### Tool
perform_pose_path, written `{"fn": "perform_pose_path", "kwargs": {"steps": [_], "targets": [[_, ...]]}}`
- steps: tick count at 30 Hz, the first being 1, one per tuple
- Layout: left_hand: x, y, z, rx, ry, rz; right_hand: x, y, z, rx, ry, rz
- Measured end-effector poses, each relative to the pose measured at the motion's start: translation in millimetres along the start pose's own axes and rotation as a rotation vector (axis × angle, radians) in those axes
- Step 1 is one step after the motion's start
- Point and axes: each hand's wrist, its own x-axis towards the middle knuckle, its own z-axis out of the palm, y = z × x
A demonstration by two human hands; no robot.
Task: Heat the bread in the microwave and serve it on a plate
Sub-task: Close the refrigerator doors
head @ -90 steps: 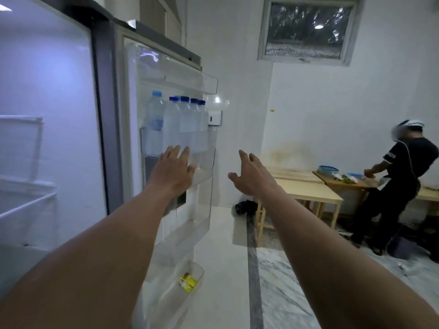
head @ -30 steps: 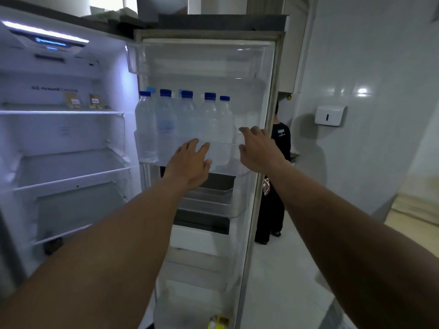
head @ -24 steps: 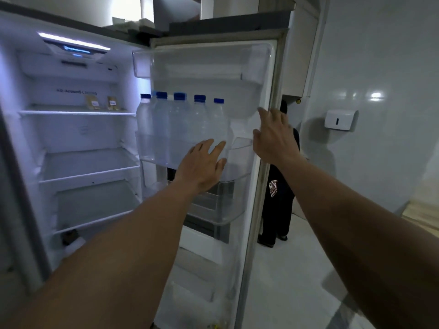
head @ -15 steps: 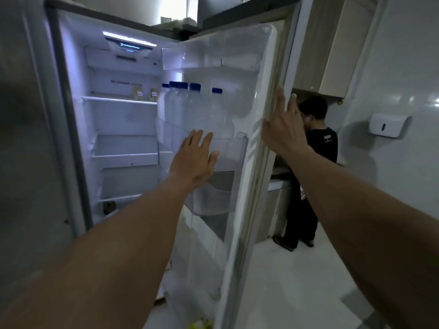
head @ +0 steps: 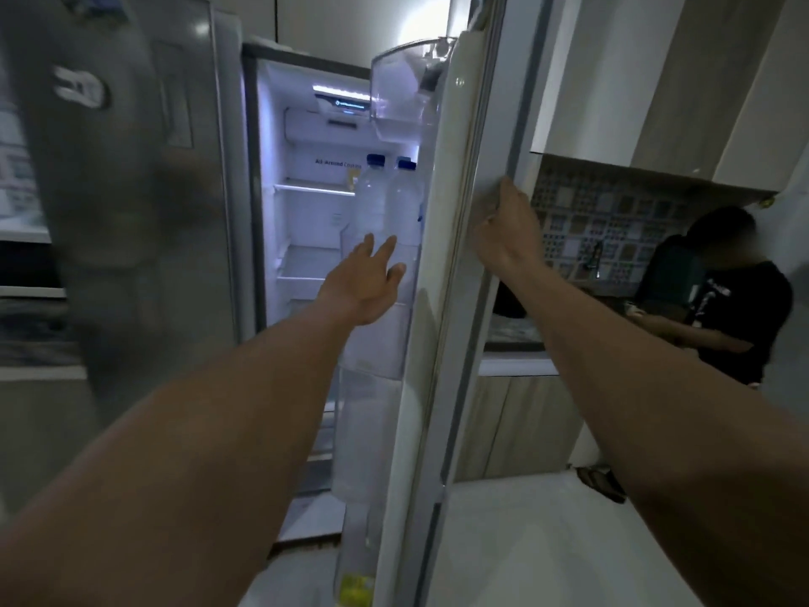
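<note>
The right hand [head: 503, 238] grips the edge of the upright fridge door [head: 455, 300]; left hand [head: 367, 282] splayed.

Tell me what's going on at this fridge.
A person's right hand grips the outer edge of the fridge door, which stands partly open. Their left hand, fingers straight, reaches toward the water bottles racked inside the door. No bread, plate or microwave shows in view. A second person stands at the counter on the right.

Patterned tile backsplash [head: 613, 221] under wooden wall cabinets [head: 656, 81]; pale floor [head: 547, 541] (dim room).
</note>
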Motion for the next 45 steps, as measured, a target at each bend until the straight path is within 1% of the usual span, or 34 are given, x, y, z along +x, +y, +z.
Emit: {"fn": "perform_pose_path", "kwargs": {"steps": [3,5,7,8,9,11,12,14,16,19,23,26,33,36,39,43,45], "targets": [[0.6,0.3,-7.4,-0.031,0.07,0.013,3.5,-6.6,14.7,-0.05,-0.042,-0.122],[3.3,-4.9,-12.4,-0.034,0.145,0.035,6.9,-10.6,22.8,-0.136,-0.073,-0.232],[7.0,-11.1,-17.4,-0.046,0.212,0.059,12.8,-16.8,28.5,-0.18,-0.075,-0.288],[9.0,-13.9,-20.6,-0.047,0.24,0.075,16.1,-21.0,32.8,-0.155,-0.07,-0.297],[11.1,-16.8,-24.2,-0.041,0.266,0.092,19.7,-26.2,38.3,-0.078,-0.066,-0.286],[15.8,-23.2,-31.8,-0.001,0.309,0.124,28.1,-36.6,52.5,0.123,-0.097,-0.194],[18.8,-27.1,-35.8,0.028,0.333,0.14,32.3,-41.0,60.3,0.179,-0.131,-0.14],[27.4,-38.3,-43.3,0.07,0.37,0.178,40.5,-45.8,77.6,0.209,-0.197,-0.105],[39.7,-54.7,-47.2,0.09,0.379,0.19,48.5,-48.4,94.9,0.23,-0.215,-0.141],[59.8,-85.2,-48.5,0.118,0.416,0.184,62.1,-53.2,121.5,0.094,-0.203,-0.21],[82.0,-119.4,-46.7,0.201,0.468,0.18,78.2,-57.8,158.1,0.079,-0.217,-0.272],[94.3,-132.5,-44.6,0.279,0.487,0.175,92.5,-57.0,187.8,0.066,-0.278,-0.259],[141.4,-170.6,-35.5,0.486,0.554,0.033,133.2,-40.3,248.4,0.001,-0.373,-0.187],[159.9,-184.6,-31.3,0.575,0.571,0.01,151.3,-30.8,268.7,-0.062,-0.352,-0.164],[184.3,-197.8,-24.5,0.679,0.531,0.018,170.1,-22.6,285.6,-0.114,-0.318,-0.167],[220.7,-202.9,-14.6,0.693,0.535,-0.046,194.2,-10.8,306.4,-0.15,-0.264,-0.162],[234.3,-208.2,-6.3,0.696,0.499,-0.025,203.7,-4.0,315.6,-0.176,-0.248,-0.154]]}}
